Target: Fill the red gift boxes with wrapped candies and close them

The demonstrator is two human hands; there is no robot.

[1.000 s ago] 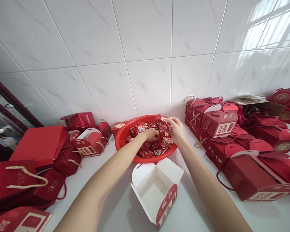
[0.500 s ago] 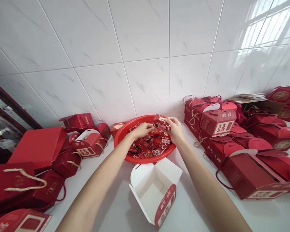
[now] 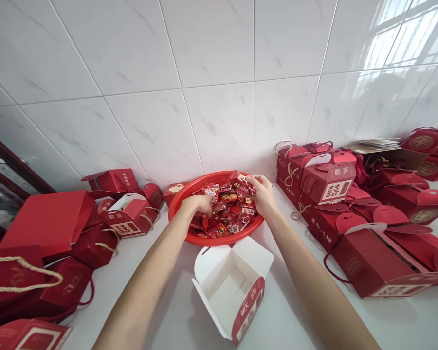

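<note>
Some glossy red packets are pinched in the right hand over the round red plastic basket; the left hand curls inside, left, hold unclear; nearer stands an open red-and-white cardboard box.

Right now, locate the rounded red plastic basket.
In the head view, the rounded red plastic basket stands at centre on the white tabletop, near the white tiled wall, just beyond the open white-lined red cardboard box.
</note>
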